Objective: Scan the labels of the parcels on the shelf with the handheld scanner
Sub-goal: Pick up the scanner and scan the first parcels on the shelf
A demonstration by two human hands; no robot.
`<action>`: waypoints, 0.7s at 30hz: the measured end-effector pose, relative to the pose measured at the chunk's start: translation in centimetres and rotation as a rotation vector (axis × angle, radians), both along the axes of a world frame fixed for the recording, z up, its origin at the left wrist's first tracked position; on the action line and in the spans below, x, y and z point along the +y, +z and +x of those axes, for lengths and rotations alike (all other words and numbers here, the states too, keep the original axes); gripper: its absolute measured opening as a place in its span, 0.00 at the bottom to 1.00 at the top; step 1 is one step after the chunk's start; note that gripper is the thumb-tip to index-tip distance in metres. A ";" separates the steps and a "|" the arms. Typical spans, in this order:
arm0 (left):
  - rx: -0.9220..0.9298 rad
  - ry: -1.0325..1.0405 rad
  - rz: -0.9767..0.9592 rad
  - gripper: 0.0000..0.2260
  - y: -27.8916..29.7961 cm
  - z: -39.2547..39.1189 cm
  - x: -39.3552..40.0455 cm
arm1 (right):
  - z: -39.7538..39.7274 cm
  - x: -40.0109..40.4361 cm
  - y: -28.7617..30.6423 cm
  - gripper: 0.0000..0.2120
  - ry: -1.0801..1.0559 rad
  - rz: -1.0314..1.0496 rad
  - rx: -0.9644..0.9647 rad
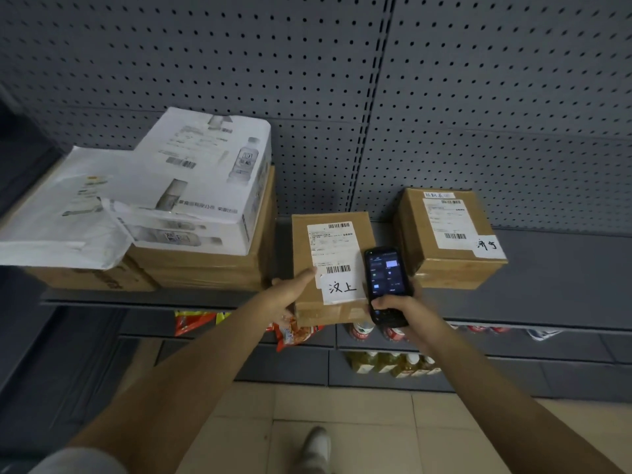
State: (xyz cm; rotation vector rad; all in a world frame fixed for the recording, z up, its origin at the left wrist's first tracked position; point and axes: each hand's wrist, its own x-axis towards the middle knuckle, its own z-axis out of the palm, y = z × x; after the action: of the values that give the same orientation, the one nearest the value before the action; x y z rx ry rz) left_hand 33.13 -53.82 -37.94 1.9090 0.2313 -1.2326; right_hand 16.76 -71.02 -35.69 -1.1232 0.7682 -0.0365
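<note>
A small brown parcel (304,241) sits at the front edge of the grey shelf (561,278), with a white shipping label (330,249) and a handwritten tag on top. My left hand (290,290) grips its left front corner, thumb on the label's edge. My right hand (398,307) holds a black handheld scanner (384,278) upright just right of that parcel, screen lit and facing me. A second brown parcel (448,265) with its own label stands further right on the shelf.
On the left, a white carton printed with bottles (205,172) and a white mailer bag (65,213) lie on stacked brown boxes (205,268). Grey pegboard backs the shelf. Lower shelves hold snack packs (195,321) and bottles (386,364). Beige tiled floor lies below.
</note>
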 end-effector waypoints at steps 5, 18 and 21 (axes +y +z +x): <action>0.210 0.146 -0.257 0.44 -2.3 -1.1 1.8 | -1.2 0.3 -0.7 0.47 -0.014 0.010 0.011; 0.221 0.222 -0.636 0.21 -2.6 -4.7 2.6 | -4.1 0.4 1.9 0.38 0.019 -0.002 -0.006; 0.129 0.280 -0.709 0.23 0.6 -4.9 1.6 | -4.5 0.3 4.7 0.43 -0.016 -0.026 -0.042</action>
State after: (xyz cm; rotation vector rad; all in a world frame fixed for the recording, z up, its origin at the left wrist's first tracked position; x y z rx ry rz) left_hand 28.22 -52.19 -37.30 1.1471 0.1010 -1.0594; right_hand 12.23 -70.72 -31.01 -1.1378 0.7408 -0.0834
